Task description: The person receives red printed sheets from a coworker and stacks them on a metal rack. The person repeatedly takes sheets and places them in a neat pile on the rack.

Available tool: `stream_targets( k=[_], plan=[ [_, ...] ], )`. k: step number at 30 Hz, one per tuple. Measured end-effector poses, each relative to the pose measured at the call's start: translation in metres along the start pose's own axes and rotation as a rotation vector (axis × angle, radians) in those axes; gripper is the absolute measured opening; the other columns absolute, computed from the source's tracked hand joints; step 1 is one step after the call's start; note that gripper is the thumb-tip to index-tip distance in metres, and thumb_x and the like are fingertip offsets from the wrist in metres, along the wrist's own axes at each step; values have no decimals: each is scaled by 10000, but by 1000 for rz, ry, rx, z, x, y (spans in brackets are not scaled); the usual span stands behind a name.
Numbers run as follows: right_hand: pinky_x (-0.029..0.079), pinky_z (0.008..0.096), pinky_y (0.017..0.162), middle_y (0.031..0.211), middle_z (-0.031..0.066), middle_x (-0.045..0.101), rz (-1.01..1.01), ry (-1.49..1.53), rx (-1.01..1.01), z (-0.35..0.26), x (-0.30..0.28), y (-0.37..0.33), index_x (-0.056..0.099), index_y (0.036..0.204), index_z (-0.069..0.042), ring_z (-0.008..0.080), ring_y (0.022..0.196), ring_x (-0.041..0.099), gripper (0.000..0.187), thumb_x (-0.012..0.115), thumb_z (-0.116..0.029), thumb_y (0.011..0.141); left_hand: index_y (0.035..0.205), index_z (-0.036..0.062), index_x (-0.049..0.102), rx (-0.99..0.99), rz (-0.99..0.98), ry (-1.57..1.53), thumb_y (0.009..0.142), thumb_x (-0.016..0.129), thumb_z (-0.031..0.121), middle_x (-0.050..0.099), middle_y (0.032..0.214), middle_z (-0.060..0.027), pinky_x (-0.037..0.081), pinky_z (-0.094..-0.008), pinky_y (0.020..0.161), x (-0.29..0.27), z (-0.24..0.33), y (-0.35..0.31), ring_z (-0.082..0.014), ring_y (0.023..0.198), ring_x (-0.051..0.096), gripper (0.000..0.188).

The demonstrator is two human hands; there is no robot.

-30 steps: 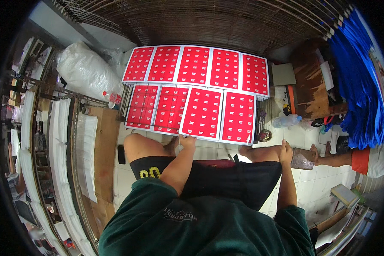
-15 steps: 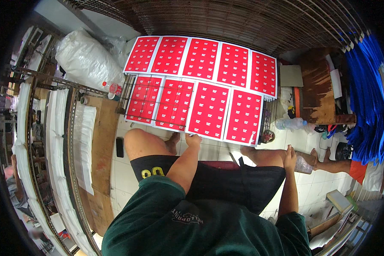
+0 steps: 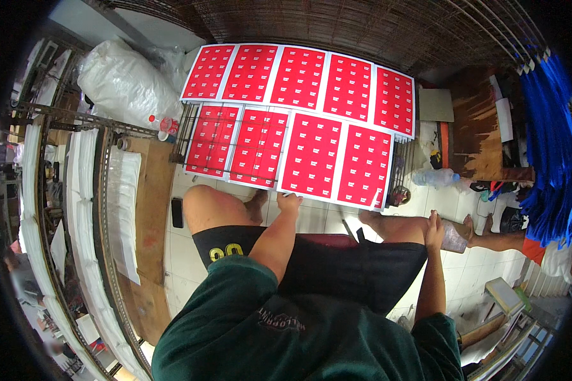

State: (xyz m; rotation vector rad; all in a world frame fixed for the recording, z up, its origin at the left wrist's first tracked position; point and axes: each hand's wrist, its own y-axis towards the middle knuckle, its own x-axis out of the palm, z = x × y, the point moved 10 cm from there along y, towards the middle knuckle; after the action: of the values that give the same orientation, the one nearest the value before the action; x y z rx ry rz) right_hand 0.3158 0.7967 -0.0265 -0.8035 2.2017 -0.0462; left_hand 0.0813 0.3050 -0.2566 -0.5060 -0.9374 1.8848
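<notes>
Red printed sheets (image 3: 309, 154) with white borders and small white marks lie in two overlapping rows in front of me on a wire drying rack (image 3: 183, 136). Its thin wires cross over the lower-left sheets. My left hand (image 3: 290, 202) is closed at the front edge of the lower row, its fingers pinching the border of a sheet; the fingertips are partly hidden. Beside my right knee rests my right hand (image 3: 434, 232), its fingers mostly hidden. A clear plastic-looking object (image 3: 454, 237) lies just past it; I cannot tell whether the hand touches it.
A black phone (image 3: 178, 213) lies on the tiled floor at left. Nearby stand a wooden board (image 3: 152, 209), shelving with white stacks, a red-capped bottle (image 3: 168, 124) and a plastic bag (image 3: 124, 82). At right are a clear bottle (image 3: 435, 178), blue straps (image 3: 546, 140) and another person's leg (image 3: 499, 245).
The whole view has shifted slightly, so the sheets sit a little higher in the picture. My hands keep nearly the same places relative to the sheets and my knee.
</notes>
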Motion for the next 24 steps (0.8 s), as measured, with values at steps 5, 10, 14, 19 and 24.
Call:
stream_targets(
  k=[5,10,14,19,24],
  plan=[
    [398,330,908,1173,198,521,-12,58,-23,12,1,3,478,1184,73,253,1076,503,562,415,-414,912,1075,40,444,10,2,26,713,452,-116,557,925,-173,548,-359,519,0,1,-3,-282,632,615,394],
    [395,330,913,1172,195,523,-21,49,-1,1,0,-1,473,1190,71,253,1085,499,560,425,-411,910,1084,70,440,-30,16,34,722,456,-94,563,899,-162,482,-329,430,-1,-2,-3,-264,607,610,397],
    [399,331,908,1170,195,524,-2,105,-7,8,1,2,476,1185,74,251,1080,502,560,424,-412,910,1086,95,432,-163,-105,-102,728,459,-84,567,848,-146,433,-312,396,-3,-24,21,-251,580,602,401],
    [393,328,910,1158,191,534,14,41,-5,4,-2,2,495,1166,70,248,1066,512,545,422,-407,912,1156,157,350,-68,-146,63,834,462,193,492,1061,-193,423,-545,742,1,-20,20,-449,951,522,342],
    [391,325,903,1129,185,554,17,24,-22,-9,-2,-3,516,1146,63,242,1041,527,521,419,-393,913,1159,153,339,-119,-206,91,818,468,159,488,1070,-190,404,-571,762,-8,-47,56,-448,972,509,365]
  ],
)
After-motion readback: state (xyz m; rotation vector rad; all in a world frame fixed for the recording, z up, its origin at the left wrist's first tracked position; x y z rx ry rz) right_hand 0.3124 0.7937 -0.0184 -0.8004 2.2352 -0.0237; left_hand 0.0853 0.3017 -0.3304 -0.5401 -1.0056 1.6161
